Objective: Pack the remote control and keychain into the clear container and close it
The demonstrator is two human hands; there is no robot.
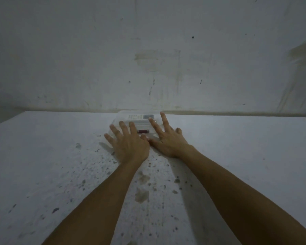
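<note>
A clear container point(121, 115) lies flat near the far edge of the white table, by the wall. Inside it, a white remote control point(140, 118) with a small grey screen shows through the plastic. In front of the remote is a dark red piece point(143, 131), perhaps the keychain. My left hand point(129, 140) rests palm down over the container's near left part, fingers spread. My right hand point(166, 138) lies palm down over its near right part, fingers spread. Both thumbs meet at the near edge. Whether the lid is fully seated is unclear.
The white table point(237, 156) is speckled with dark stains point(141, 195) down its middle. A stained white wall point(148, 68) stands right behind the table's far edge.
</note>
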